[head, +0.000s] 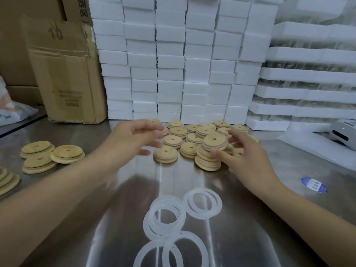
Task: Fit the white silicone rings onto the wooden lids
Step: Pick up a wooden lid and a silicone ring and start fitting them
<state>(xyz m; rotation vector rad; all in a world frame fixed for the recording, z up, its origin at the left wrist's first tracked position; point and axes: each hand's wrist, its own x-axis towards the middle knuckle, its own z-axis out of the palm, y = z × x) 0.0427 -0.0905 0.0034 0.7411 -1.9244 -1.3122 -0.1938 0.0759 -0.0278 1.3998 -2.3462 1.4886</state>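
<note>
White silicone rings [167, 200] lie closest to us at 6 o'clock on the steel worktop [231, 237], several overlapping in a loose pile and all flat. Our bare forearms reach over the worktop on either side of them. At 3 o'clock, well apart from the rings, a blue sticker [314, 185] lies on the steel.

Farther out, our right grip [242, 151] pinches the top lid [214, 141] of a leaning stack [207, 162], thumb on its near edge and fingers curled round its far side. Our left grip [134, 135] hovers at 11 o'clock, blurred, its fingers loosely spread and holding nothing we can see.

Between and beyond both grips, the wooden lids [173, 141] cluster at 12 o'clock, each with a centre hole. More lids [67, 154] sit at 9 o'clock in low piles.

Behind everything, white foam blocks [169, 60] are stacked into a wall at 12 o'clock, a cardboard box [65, 74] stands at 10 o'clock, and foam trays [308, 74] rise at 2 o'clock.
</note>
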